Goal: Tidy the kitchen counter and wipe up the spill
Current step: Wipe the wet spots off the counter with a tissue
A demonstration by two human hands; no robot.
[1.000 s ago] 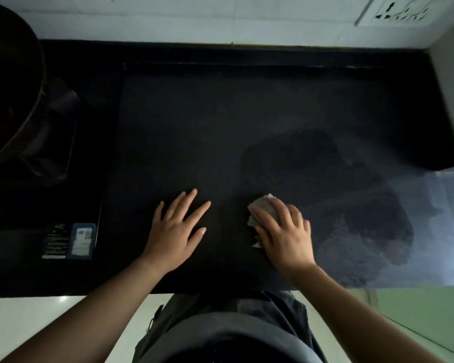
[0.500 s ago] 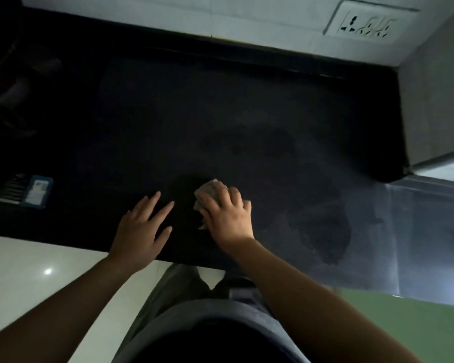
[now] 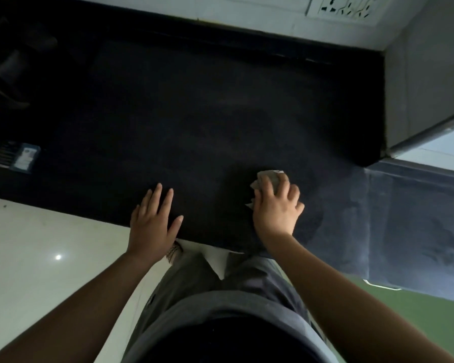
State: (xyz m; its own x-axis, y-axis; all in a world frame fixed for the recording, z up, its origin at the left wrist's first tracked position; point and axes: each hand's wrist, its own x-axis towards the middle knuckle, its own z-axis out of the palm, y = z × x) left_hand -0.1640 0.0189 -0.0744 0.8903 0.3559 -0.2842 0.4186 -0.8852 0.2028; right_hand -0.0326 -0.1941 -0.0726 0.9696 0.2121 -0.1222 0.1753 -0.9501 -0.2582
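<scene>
A crumpled grey cloth (image 3: pixel 269 179) is pressed onto the black stone counter (image 3: pixel 194 113) under the curled fingers of the right hand (image 3: pixel 275 208), which is clamped on it. A darker, wet-looking patch (image 3: pixel 313 221) is seen just right of the grip, faint in the dim light. The left hand (image 3: pixel 152 221) is laid flat and spread, left of the grip, holding nothing. The wiping step is judged in hand, and next the cloth should be pushed rightward across the patch.
</scene>
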